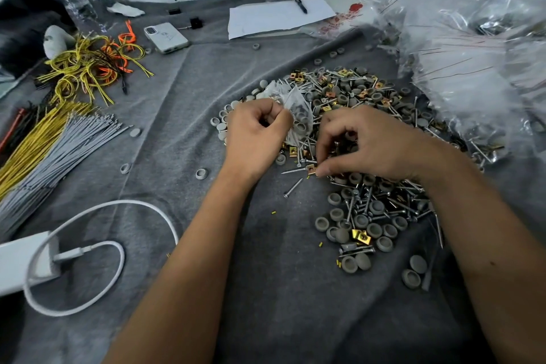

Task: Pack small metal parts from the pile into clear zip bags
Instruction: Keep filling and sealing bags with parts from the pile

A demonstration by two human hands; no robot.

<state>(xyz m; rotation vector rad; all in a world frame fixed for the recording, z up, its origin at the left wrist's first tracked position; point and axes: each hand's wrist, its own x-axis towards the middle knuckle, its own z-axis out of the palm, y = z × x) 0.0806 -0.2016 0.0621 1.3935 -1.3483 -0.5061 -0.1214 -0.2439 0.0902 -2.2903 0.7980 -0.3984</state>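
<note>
Your left hand (255, 134) gripped the clear zip bag (297, 111) at the pile's (369, 133) near-left edge, its mouth just left of your right hand (363, 145), which pinched a gold clip (311, 169) from the pile.

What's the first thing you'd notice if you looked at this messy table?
Right in the middle, the big pile of screws, grey caps and gold clips, with the left hand holding a small clear bag and the right hand picking parts. Next, the bright yellow and orange wires at far left.
</note>
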